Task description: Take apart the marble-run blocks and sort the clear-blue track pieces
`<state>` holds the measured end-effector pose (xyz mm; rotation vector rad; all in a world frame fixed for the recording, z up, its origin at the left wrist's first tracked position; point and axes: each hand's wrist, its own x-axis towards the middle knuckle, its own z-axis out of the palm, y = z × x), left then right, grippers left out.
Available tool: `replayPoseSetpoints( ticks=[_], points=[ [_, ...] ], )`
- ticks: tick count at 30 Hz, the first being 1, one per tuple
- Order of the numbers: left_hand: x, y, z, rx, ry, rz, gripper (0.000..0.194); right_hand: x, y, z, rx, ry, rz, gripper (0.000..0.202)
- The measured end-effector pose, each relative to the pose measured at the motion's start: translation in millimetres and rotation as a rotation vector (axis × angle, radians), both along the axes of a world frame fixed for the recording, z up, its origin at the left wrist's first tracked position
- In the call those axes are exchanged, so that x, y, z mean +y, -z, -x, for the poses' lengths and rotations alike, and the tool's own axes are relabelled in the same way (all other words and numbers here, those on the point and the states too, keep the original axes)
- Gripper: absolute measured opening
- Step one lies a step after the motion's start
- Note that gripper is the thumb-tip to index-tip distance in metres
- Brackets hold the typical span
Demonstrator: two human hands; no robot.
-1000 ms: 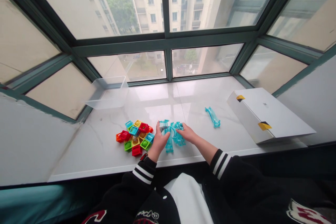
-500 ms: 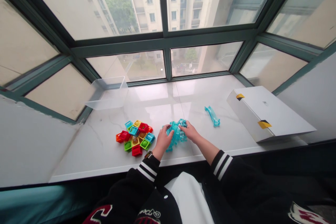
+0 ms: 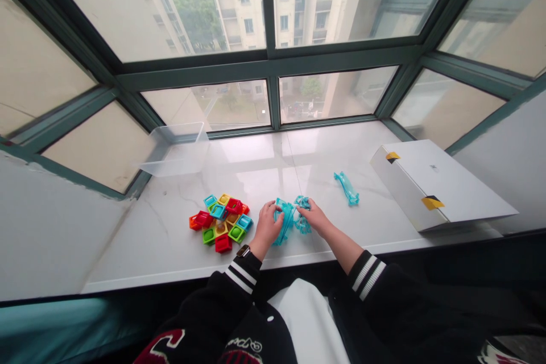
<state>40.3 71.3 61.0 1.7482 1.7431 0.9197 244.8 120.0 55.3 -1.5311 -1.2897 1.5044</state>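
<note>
Shiny, smooth white desk (image 3: pixel 264 165), clear blue plastic pieces (image 3: pixel 283 222), bright shiny plastic blocks (image 3: pixel 223 243), see-through plastic tub (image 3: pixel 174 168)

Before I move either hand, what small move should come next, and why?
I'd probably steady the left hand and ease the right hand slightly outward: the left blue pieces and right blue pieces lie so close that contact is hard to judge.

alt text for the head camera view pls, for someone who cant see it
Two hands, left and right, hold clear blue plastic pieces over a white windowsill. Colourful blocks lie left; another blue piece and a white box sit right.
</note>
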Motion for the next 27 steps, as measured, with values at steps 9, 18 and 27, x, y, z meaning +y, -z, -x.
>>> replayPoseSetpoints(
  ticks=[9, 18, 27],
  points=[
    [3.0, -0.4, 4.5, -0.184, -0.068, -0.031, 0.016, -0.1, 7.2, 1.1, -0.083, 0.017, -0.021, 0.040],
    [6.4, 5.1, 11.4, -0.268, -0.181, 0.003, 0.022, 3.4, 11.9, 7.0, -0.178, 0.059, -0.010, 0.029],
    [10.2, 21.3, 26.2, -0.324, -0.327, 0.091, 0.037, 7.9, 11.4, 3.9, -0.318, 0.082, -0.116, 0.033]
  ],
)
